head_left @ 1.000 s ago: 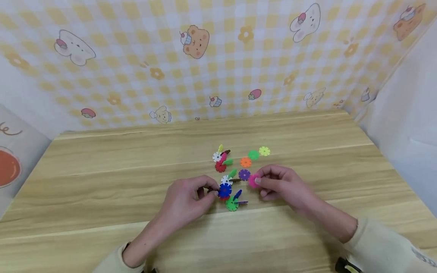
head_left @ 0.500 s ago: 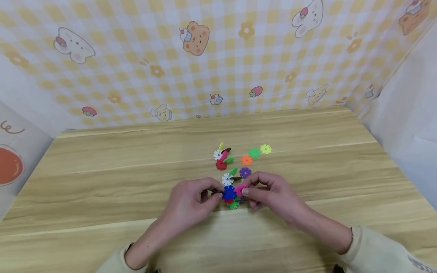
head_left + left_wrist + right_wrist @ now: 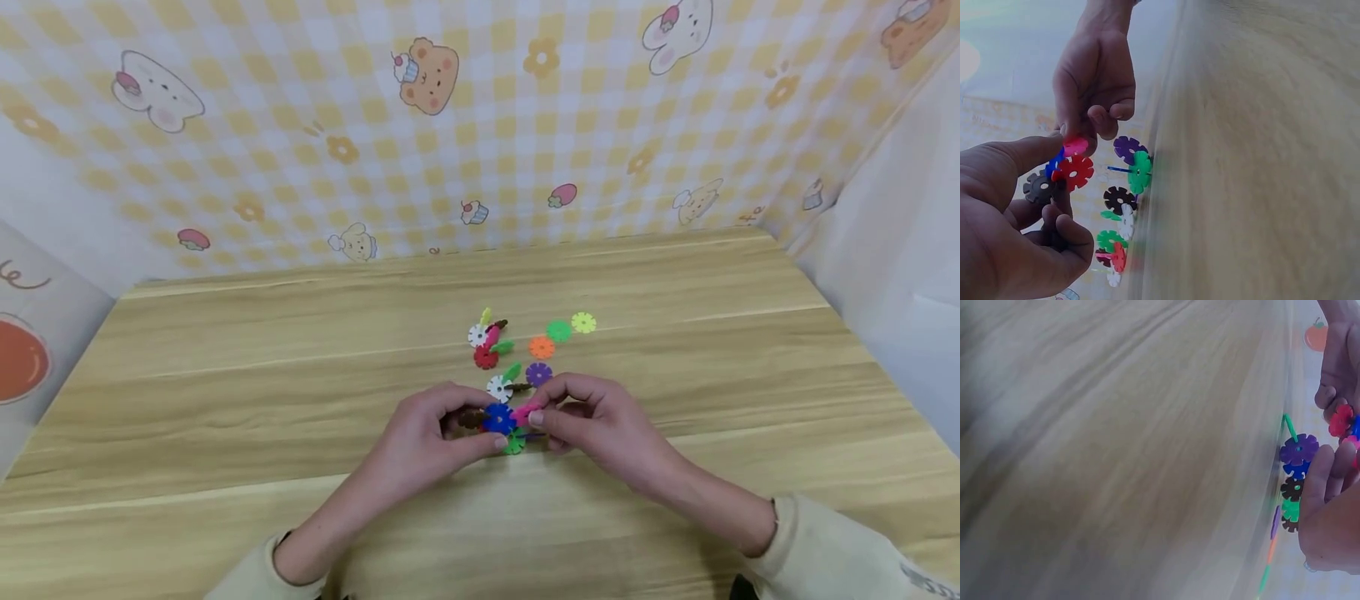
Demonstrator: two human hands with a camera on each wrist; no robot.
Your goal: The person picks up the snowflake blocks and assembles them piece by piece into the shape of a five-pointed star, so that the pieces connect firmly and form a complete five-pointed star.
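Note:
My left hand (image 3: pixel 431 437) holds a small cluster of notched plastic discs between thumb and fingers. The cluster joins a blue disc (image 3: pixel 498 419), a brown disc (image 3: pixel 472 418) and a red disc (image 3: pixel 1077 173). From the right, my right hand (image 3: pixel 596 421) pinches a pink disc (image 3: pixel 525 413) at the edge of the blue one. Below the hands, a joined piece with a green disc (image 3: pixel 514 442) rests on the table, partly covered. Its purple disc (image 3: pixel 1129 150) shows in the left wrist view.
Behind the hands lie two more joined pieces, one with a white disc (image 3: pixel 498 388), one with a red disc (image 3: pixel 486 357). Loose purple (image 3: pixel 538 374), orange (image 3: pixel 542 347), green (image 3: pixel 558 331) and yellow discs (image 3: pixel 583 322) form a slanting row on the wooden table (image 3: pixel 247 400).
My right hand has moved left, bringing the pink disc against the blue one. The left hand has shifted slightly right, its thumb now under the blue disc, and the brown disc shows more of its face.

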